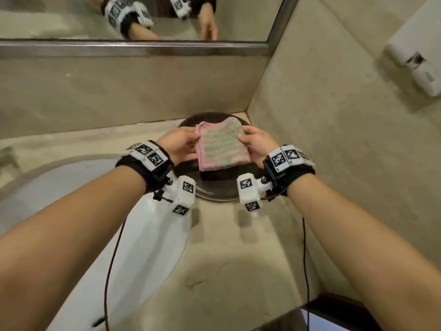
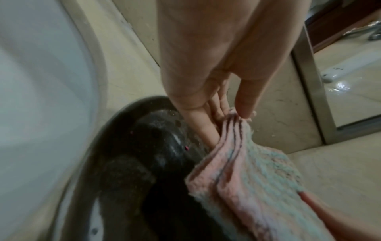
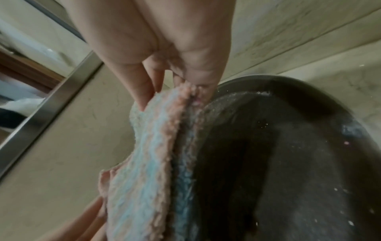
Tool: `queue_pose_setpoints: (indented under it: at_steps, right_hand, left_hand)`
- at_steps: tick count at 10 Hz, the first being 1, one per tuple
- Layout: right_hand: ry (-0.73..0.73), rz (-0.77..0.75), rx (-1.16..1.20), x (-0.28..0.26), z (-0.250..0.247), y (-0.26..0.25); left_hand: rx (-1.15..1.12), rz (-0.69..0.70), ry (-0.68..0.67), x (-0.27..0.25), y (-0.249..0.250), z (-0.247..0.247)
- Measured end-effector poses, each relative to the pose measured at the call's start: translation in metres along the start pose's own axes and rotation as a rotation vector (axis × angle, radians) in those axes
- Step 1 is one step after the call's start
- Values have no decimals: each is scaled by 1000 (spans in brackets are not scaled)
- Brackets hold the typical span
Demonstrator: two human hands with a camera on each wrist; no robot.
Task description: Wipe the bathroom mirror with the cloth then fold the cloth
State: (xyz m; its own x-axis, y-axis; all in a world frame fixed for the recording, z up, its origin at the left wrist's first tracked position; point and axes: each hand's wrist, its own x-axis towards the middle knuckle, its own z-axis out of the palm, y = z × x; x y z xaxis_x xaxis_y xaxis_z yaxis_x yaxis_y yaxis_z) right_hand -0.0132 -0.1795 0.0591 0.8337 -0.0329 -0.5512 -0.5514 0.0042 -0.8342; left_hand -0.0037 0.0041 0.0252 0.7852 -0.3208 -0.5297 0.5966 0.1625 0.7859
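Note:
A pink and green striped cloth point(image 1: 223, 145), folded into a small thick square, hangs a little above a round dark tray point(image 1: 214, 187) in the counter's back right corner. My left hand point(image 1: 183, 144) pinches its left edge, thumb on top and fingers under the layers point(image 2: 239, 120). My right hand point(image 1: 254, 142) pinches the right edge point(image 3: 185, 91) the same way. The cloth point(image 3: 144, 171) sags between the two hands. The mirror point(image 1: 133, 17) with its metal frame runs along the wall above and reflects both wrists.
A white oval sink point(image 1: 133, 247) is set in the beige stone counter point(image 1: 238, 271) at the left. A beige wall closes the right side, with a white dispenser point(image 1: 415, 56) mounted on it. Black cables hang from both wrists.

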Motion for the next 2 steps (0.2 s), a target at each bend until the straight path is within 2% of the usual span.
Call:
queue_pose_setpoints:
  at_steps: [1,2]
  right_hand:
    - [98,58,-107,17,-5,7]
    - [253,79,-484,33,-15,27]
  left_hand:
    - [106,16,117,15,-2,-4]
    - [322,105,335,23,-14,-16]
